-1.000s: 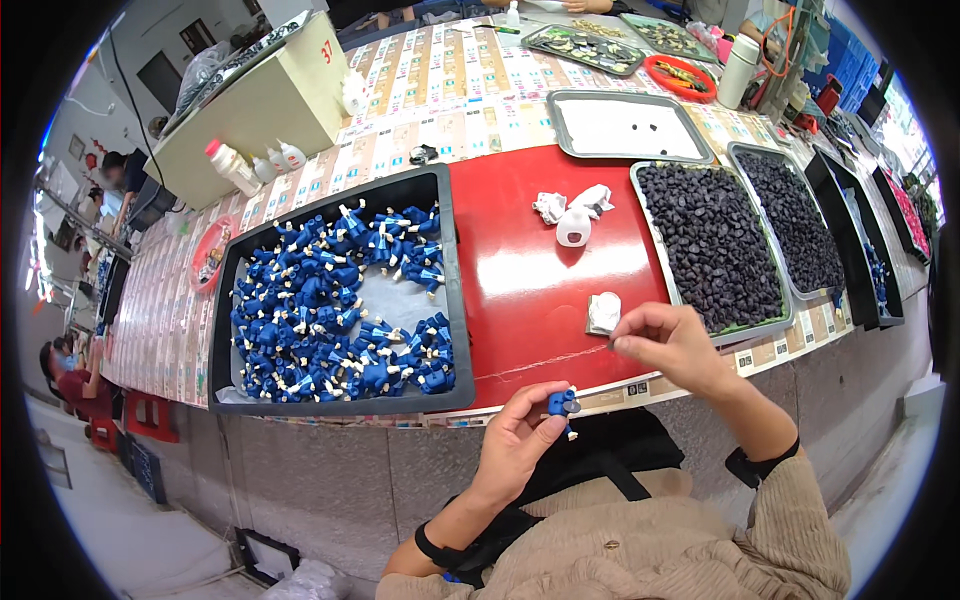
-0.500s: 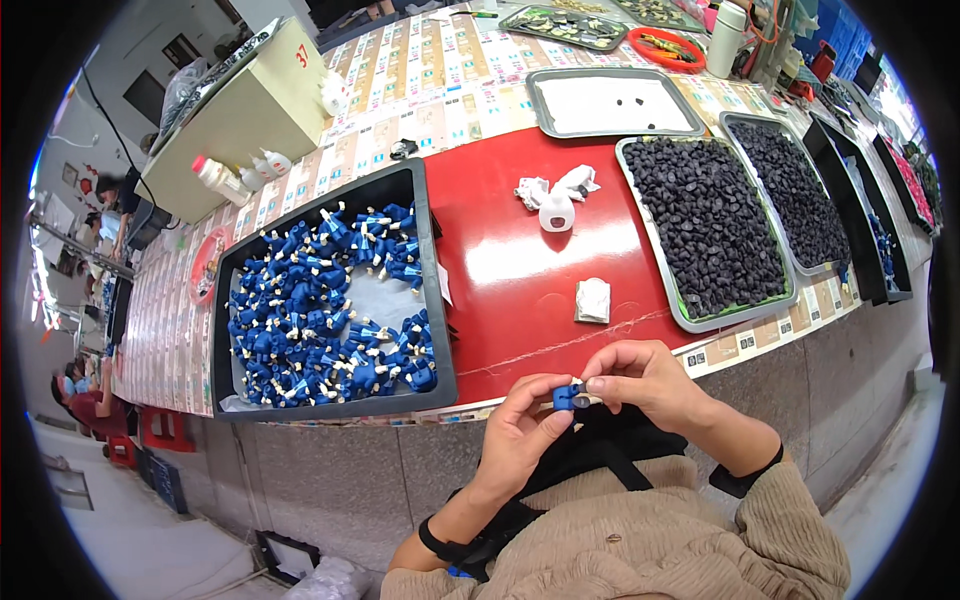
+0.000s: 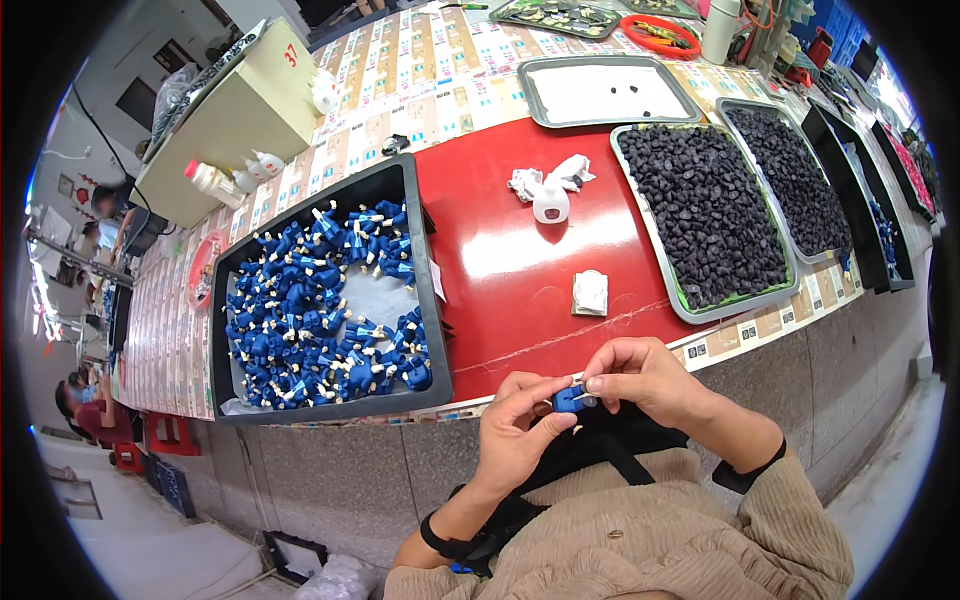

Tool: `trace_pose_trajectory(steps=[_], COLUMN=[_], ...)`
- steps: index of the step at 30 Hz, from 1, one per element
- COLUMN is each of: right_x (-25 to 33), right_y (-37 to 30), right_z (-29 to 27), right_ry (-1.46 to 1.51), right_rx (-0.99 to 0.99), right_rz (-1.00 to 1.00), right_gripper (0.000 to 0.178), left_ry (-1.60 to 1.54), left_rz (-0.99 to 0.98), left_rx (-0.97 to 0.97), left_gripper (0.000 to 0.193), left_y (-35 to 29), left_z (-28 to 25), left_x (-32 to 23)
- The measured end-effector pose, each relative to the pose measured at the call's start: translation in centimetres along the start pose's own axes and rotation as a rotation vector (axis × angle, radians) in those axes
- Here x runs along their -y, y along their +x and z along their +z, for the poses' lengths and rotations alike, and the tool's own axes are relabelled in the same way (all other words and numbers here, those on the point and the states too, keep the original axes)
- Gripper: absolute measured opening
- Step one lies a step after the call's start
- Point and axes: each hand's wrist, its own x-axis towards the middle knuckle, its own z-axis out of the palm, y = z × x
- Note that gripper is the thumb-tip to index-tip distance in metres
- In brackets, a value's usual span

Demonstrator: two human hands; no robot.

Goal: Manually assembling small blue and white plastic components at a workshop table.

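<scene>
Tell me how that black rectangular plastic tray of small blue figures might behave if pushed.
The black tray would probably feel heavy, since so many blue figures lie inside. Its thick raised walls suggest stiffness. The figures are loosely heaped, so some might shift.

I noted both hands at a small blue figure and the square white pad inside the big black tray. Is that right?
Not quite: the head view shows the square white pad on the red board, outside the big black tray. The left hand and right hand are at the small blue figure.
</scene>
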Motion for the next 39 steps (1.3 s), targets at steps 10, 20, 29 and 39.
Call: trace_pose_trajectory(steps=[10, 20, 29, 39], right_x=[-1.4, 0.1, 1.5, 1.4], right_y=[0.4, 0.7, 0.6, 0.4], right_z=[-0.7, -0.6, -1.0, -1.7], right_ry=[0.193, 0.314, 0.058, -0.057], right_rx=[0.042, 0.08, 0.059, 0.037], right_rz=[0.075, 0.125, 0.003, -0.089], right_gripper=[0.008, 0.01, 0.02, 0.02], left_ry=[0.212, -0.123, -0.651, -0.725], left_rz=[0.046, -0.095, -0.476, -0.559], left_rx=[-0.023, -0.003, 0.098, 0.165], left_gripper=[0.038, 0.032, 0.034, 0.039], left_y=[-0.4, 0.3, 0.9, 1.5], left_z=[0.0, 0.3, -0.4, 0.4], left_x=[-0.4, -0.2, -1.1, -1.0])
